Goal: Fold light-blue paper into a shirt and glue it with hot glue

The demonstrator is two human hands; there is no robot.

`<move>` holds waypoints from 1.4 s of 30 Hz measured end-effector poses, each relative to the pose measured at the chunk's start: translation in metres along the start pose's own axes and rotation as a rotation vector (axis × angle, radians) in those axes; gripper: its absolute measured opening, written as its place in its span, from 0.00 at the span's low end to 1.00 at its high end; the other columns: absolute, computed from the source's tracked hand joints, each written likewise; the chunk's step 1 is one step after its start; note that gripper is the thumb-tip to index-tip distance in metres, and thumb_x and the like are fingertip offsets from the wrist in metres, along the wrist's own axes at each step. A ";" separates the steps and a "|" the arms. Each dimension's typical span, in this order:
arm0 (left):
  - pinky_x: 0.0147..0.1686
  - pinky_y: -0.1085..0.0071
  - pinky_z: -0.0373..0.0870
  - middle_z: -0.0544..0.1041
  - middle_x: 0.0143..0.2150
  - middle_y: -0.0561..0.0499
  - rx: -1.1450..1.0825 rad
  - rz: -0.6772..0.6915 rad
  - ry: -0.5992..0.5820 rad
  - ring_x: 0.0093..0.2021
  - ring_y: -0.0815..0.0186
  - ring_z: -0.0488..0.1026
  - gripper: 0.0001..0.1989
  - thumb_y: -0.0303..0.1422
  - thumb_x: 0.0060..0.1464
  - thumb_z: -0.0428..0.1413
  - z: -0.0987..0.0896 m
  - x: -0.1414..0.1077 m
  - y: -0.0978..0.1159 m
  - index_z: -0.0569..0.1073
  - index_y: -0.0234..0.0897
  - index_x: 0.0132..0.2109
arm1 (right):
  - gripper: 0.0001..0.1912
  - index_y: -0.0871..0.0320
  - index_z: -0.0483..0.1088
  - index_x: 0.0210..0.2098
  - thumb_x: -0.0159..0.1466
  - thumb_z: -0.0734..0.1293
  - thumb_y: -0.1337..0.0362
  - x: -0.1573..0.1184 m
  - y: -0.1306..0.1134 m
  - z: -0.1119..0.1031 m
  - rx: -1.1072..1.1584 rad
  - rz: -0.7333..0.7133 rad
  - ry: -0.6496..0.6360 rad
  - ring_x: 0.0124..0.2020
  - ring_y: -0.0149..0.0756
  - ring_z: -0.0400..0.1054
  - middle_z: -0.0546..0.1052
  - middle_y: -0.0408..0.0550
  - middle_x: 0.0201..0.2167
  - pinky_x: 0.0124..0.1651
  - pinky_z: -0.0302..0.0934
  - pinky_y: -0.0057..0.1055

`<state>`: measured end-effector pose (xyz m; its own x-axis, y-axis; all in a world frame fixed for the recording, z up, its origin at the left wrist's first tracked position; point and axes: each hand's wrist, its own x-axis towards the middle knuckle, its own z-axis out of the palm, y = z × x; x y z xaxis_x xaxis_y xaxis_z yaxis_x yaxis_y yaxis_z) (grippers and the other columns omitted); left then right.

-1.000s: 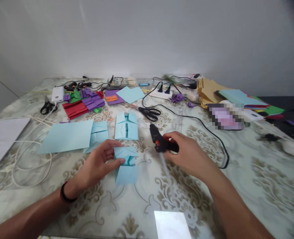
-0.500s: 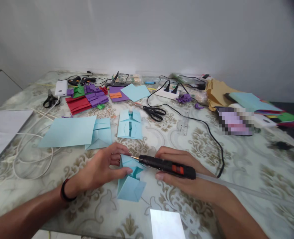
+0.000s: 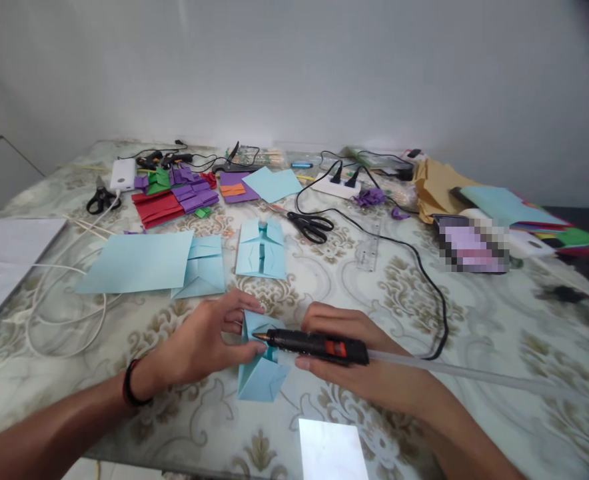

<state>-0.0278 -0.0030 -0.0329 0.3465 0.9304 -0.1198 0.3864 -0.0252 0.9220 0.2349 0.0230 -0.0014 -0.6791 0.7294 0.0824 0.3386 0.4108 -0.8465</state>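
A folded light-blue paper piece (image 3: 263, 381) stands near the front of the table, its left side pinched between the thumb and fingers of my left hand (image 3: 209, 337). My right hand (image 3: 342, 340) grips a black glue gun (image 3: 319, 347) with an orange part on its body and a clear glue stick (image 3: 464, 367) out of its back end. The gun's metal nozzle points left over the paper's folds, beside my left thumb; whether it touches cannot be made out. Just behind lies a similar folded blue paper (image 3: 274, 263). To its left a flat blue sheet (image 3: 139, 263) partly covers another folded piece (image 3: 204, 277).
Black-handled scissors (image 3: 310, 227) lie behind the folded papers. A black cord (image 3: 404, 243) curves from the white power strip (image 3: 335, 186) toward my right hand. A phone (image 3: 469, 243) and a brown paper bag (image 3: 437, 190) are at the right; a white cable (image 3: 34, 313) loops at the left.
My right hand has moved left and slightly down with the glue gun, bringing the nozzle from the paper's top edge to its middle folds. My left hand keeps its hold.
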 end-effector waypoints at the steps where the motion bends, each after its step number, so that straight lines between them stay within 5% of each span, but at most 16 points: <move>1: 0.43 0.66 0.78 0.78 0.43 0.51 0.009 0.001 0.000 0.37 0.65 0.75 0.22 0.34 0.53 0.68 0.000 0.000 -0.001 0.74 0.42 0.54 | 0.13 0.55 0.68 0.28 0.67 0.72 0.60 0.000 0.000 0.001 -0.003 -0.004 0.002 0.29 0.34 0.64 0.69 0.42 0.28 0.30 0.58 0.31; 9: 0.45 0.65 0.79 0.80 0.45 0.51 0.058 0.019 -0.010 0.39 0.64 0.78 0.23 0.36 0.53 0.68 0.001 -0.001 -0.006 0.74 0.43 0.55 | 0.13 0.55 0.67 0.28 0.67 0.72 0.60 0.001 0.002 0.006 -0.031 0.027 0.016 0.29 0.33 0.65 0.68 0.41 0.29 0.30 0.59 0.31; 25: 0.34 0.71 0.74 0.71 0.30 0.57 -0.153 -0.028 -0.071 0.31 0.68 0.71 0.19 0.35 0.54 0.67 0.001 0.002 0.001 0.73 0.39 0.51 | 0.18 0.54 0.61 0.24 0.66 0.71 0.63 0.000 0.005 0.010 -0.050 0.013 0.060 0.26 0.32 0.62 0.64 0.39 0.24 0.28 0.54 0.30; 42: 0.35 0.71 0.74 0.72 0.30 0.58 -0.189 -0.059 -0.087 0.31 0.68 0.72 0.18 0.33 0.54 0.67 0.001 0.002 0.002 0.73 0.39 0.51 | 0.18 0.55 0.59 0.24 0.66 0.70 0.64 -0.001 0.007 0.011 -0.065 0.059 0.048 0.27 0.31 0.62 0.63 0.38 0.25 0.29 0.55 0.30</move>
<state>-0.0253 -0.0015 -0.0317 0.4034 0.8931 -0.1990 0.2435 0.1049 0.9642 0.2309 0.0187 -0.0132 -0.6255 0.7779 0.0600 0.4193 0.4000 -0.8149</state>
